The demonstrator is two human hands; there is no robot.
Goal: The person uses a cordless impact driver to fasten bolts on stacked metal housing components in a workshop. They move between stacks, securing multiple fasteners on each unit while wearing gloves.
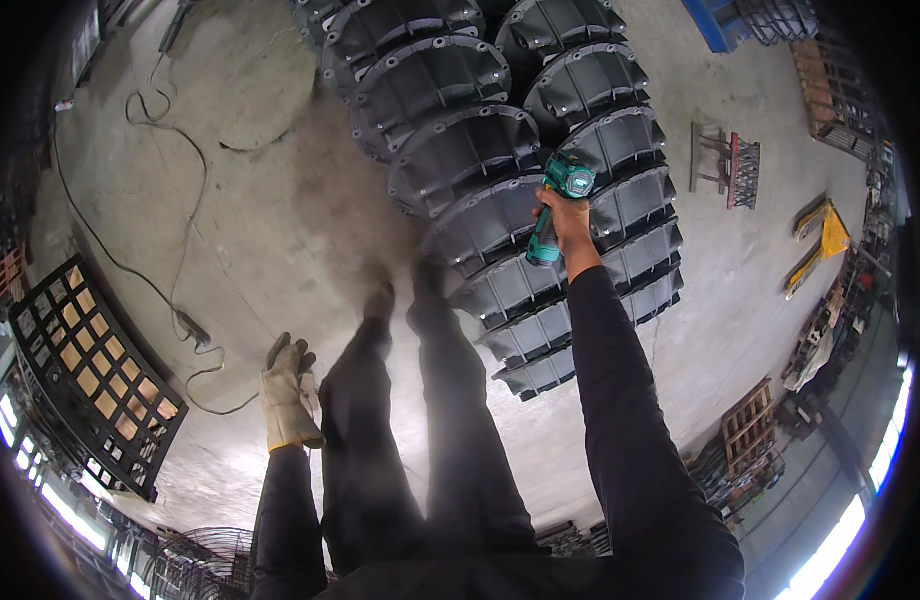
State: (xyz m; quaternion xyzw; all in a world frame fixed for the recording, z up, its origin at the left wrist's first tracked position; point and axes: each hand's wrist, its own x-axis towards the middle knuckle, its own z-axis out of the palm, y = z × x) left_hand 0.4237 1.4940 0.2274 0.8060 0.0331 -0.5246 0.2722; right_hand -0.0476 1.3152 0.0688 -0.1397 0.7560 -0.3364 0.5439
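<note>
My right hand point(570, 215), bare, is closed round the handle of a green and black cordless drill point(568, 178). It holds the tool over stacked black round castings point(470, 145), which have ribs and bolt holes along their flanged rims. Whether the drill touches a casting cannot be made out. Down at my left side, my left hand point(290, 398) wears a pale work glove with dark fingertips and a yellow cuff. Its fingers are partly stretched out and hold nothing.
A black cable point(195, 170) snakes across the concrete floor on the left, near a black slatted grid frame point(95, 370). To the right are a red-brown metal stand point(730, 170), a yellow pallet jack point(830, 235) and a wooden pallet point(748, 428). My legs stand beside the castings.
</note>
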